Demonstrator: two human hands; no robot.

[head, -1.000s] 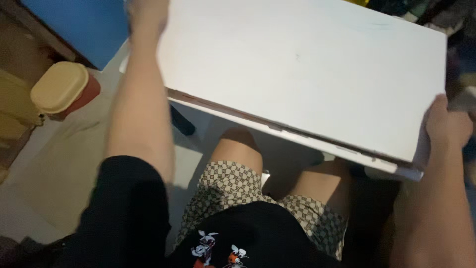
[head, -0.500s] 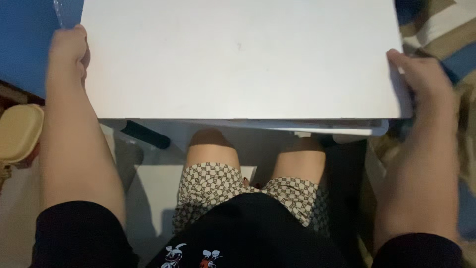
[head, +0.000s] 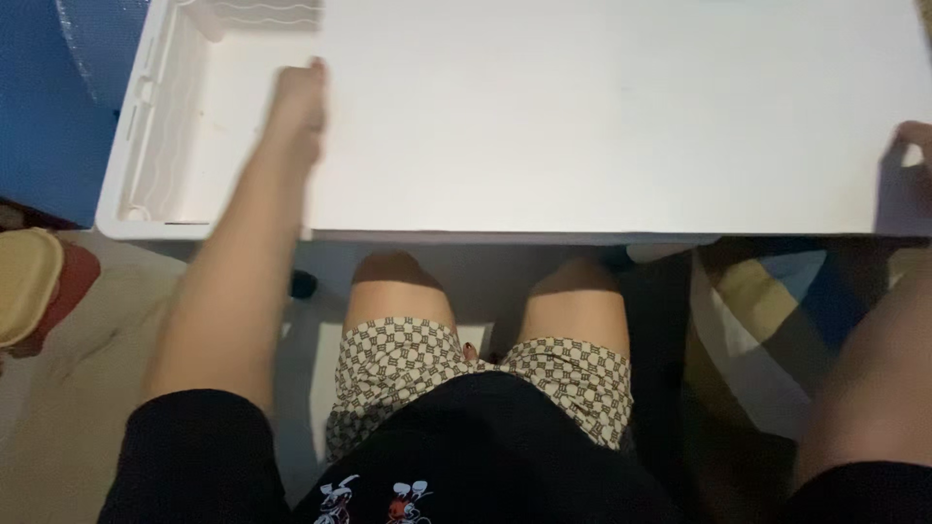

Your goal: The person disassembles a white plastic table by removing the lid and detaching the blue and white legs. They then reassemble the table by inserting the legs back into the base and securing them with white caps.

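A large flat white panel [head: 612, 116] lies level across the top of the head view, above my knees. My left hand [head: 299, 97] grips its left edge, and my right hand [head: 911, 146] holds its right edge near the frame border. Beneath and to the left of the panel sits an open white plastic container [head: 146, 146] with ribbed inner walls; its right part is hidden under the panel.
A blue surface [head: 49, 107] stands at the far left. A beige-lidded red tub [head: 29, 281] sits on the floor at left. Striped fabric [head: 757, 301] lies at the lower right. My legs in patterned shorts [head: 485, 369] are below the panel.
The panel has slid to the right and closer to the camera, uncovering the white container at left. My left hand moved from the panel's far corner to its left edge.
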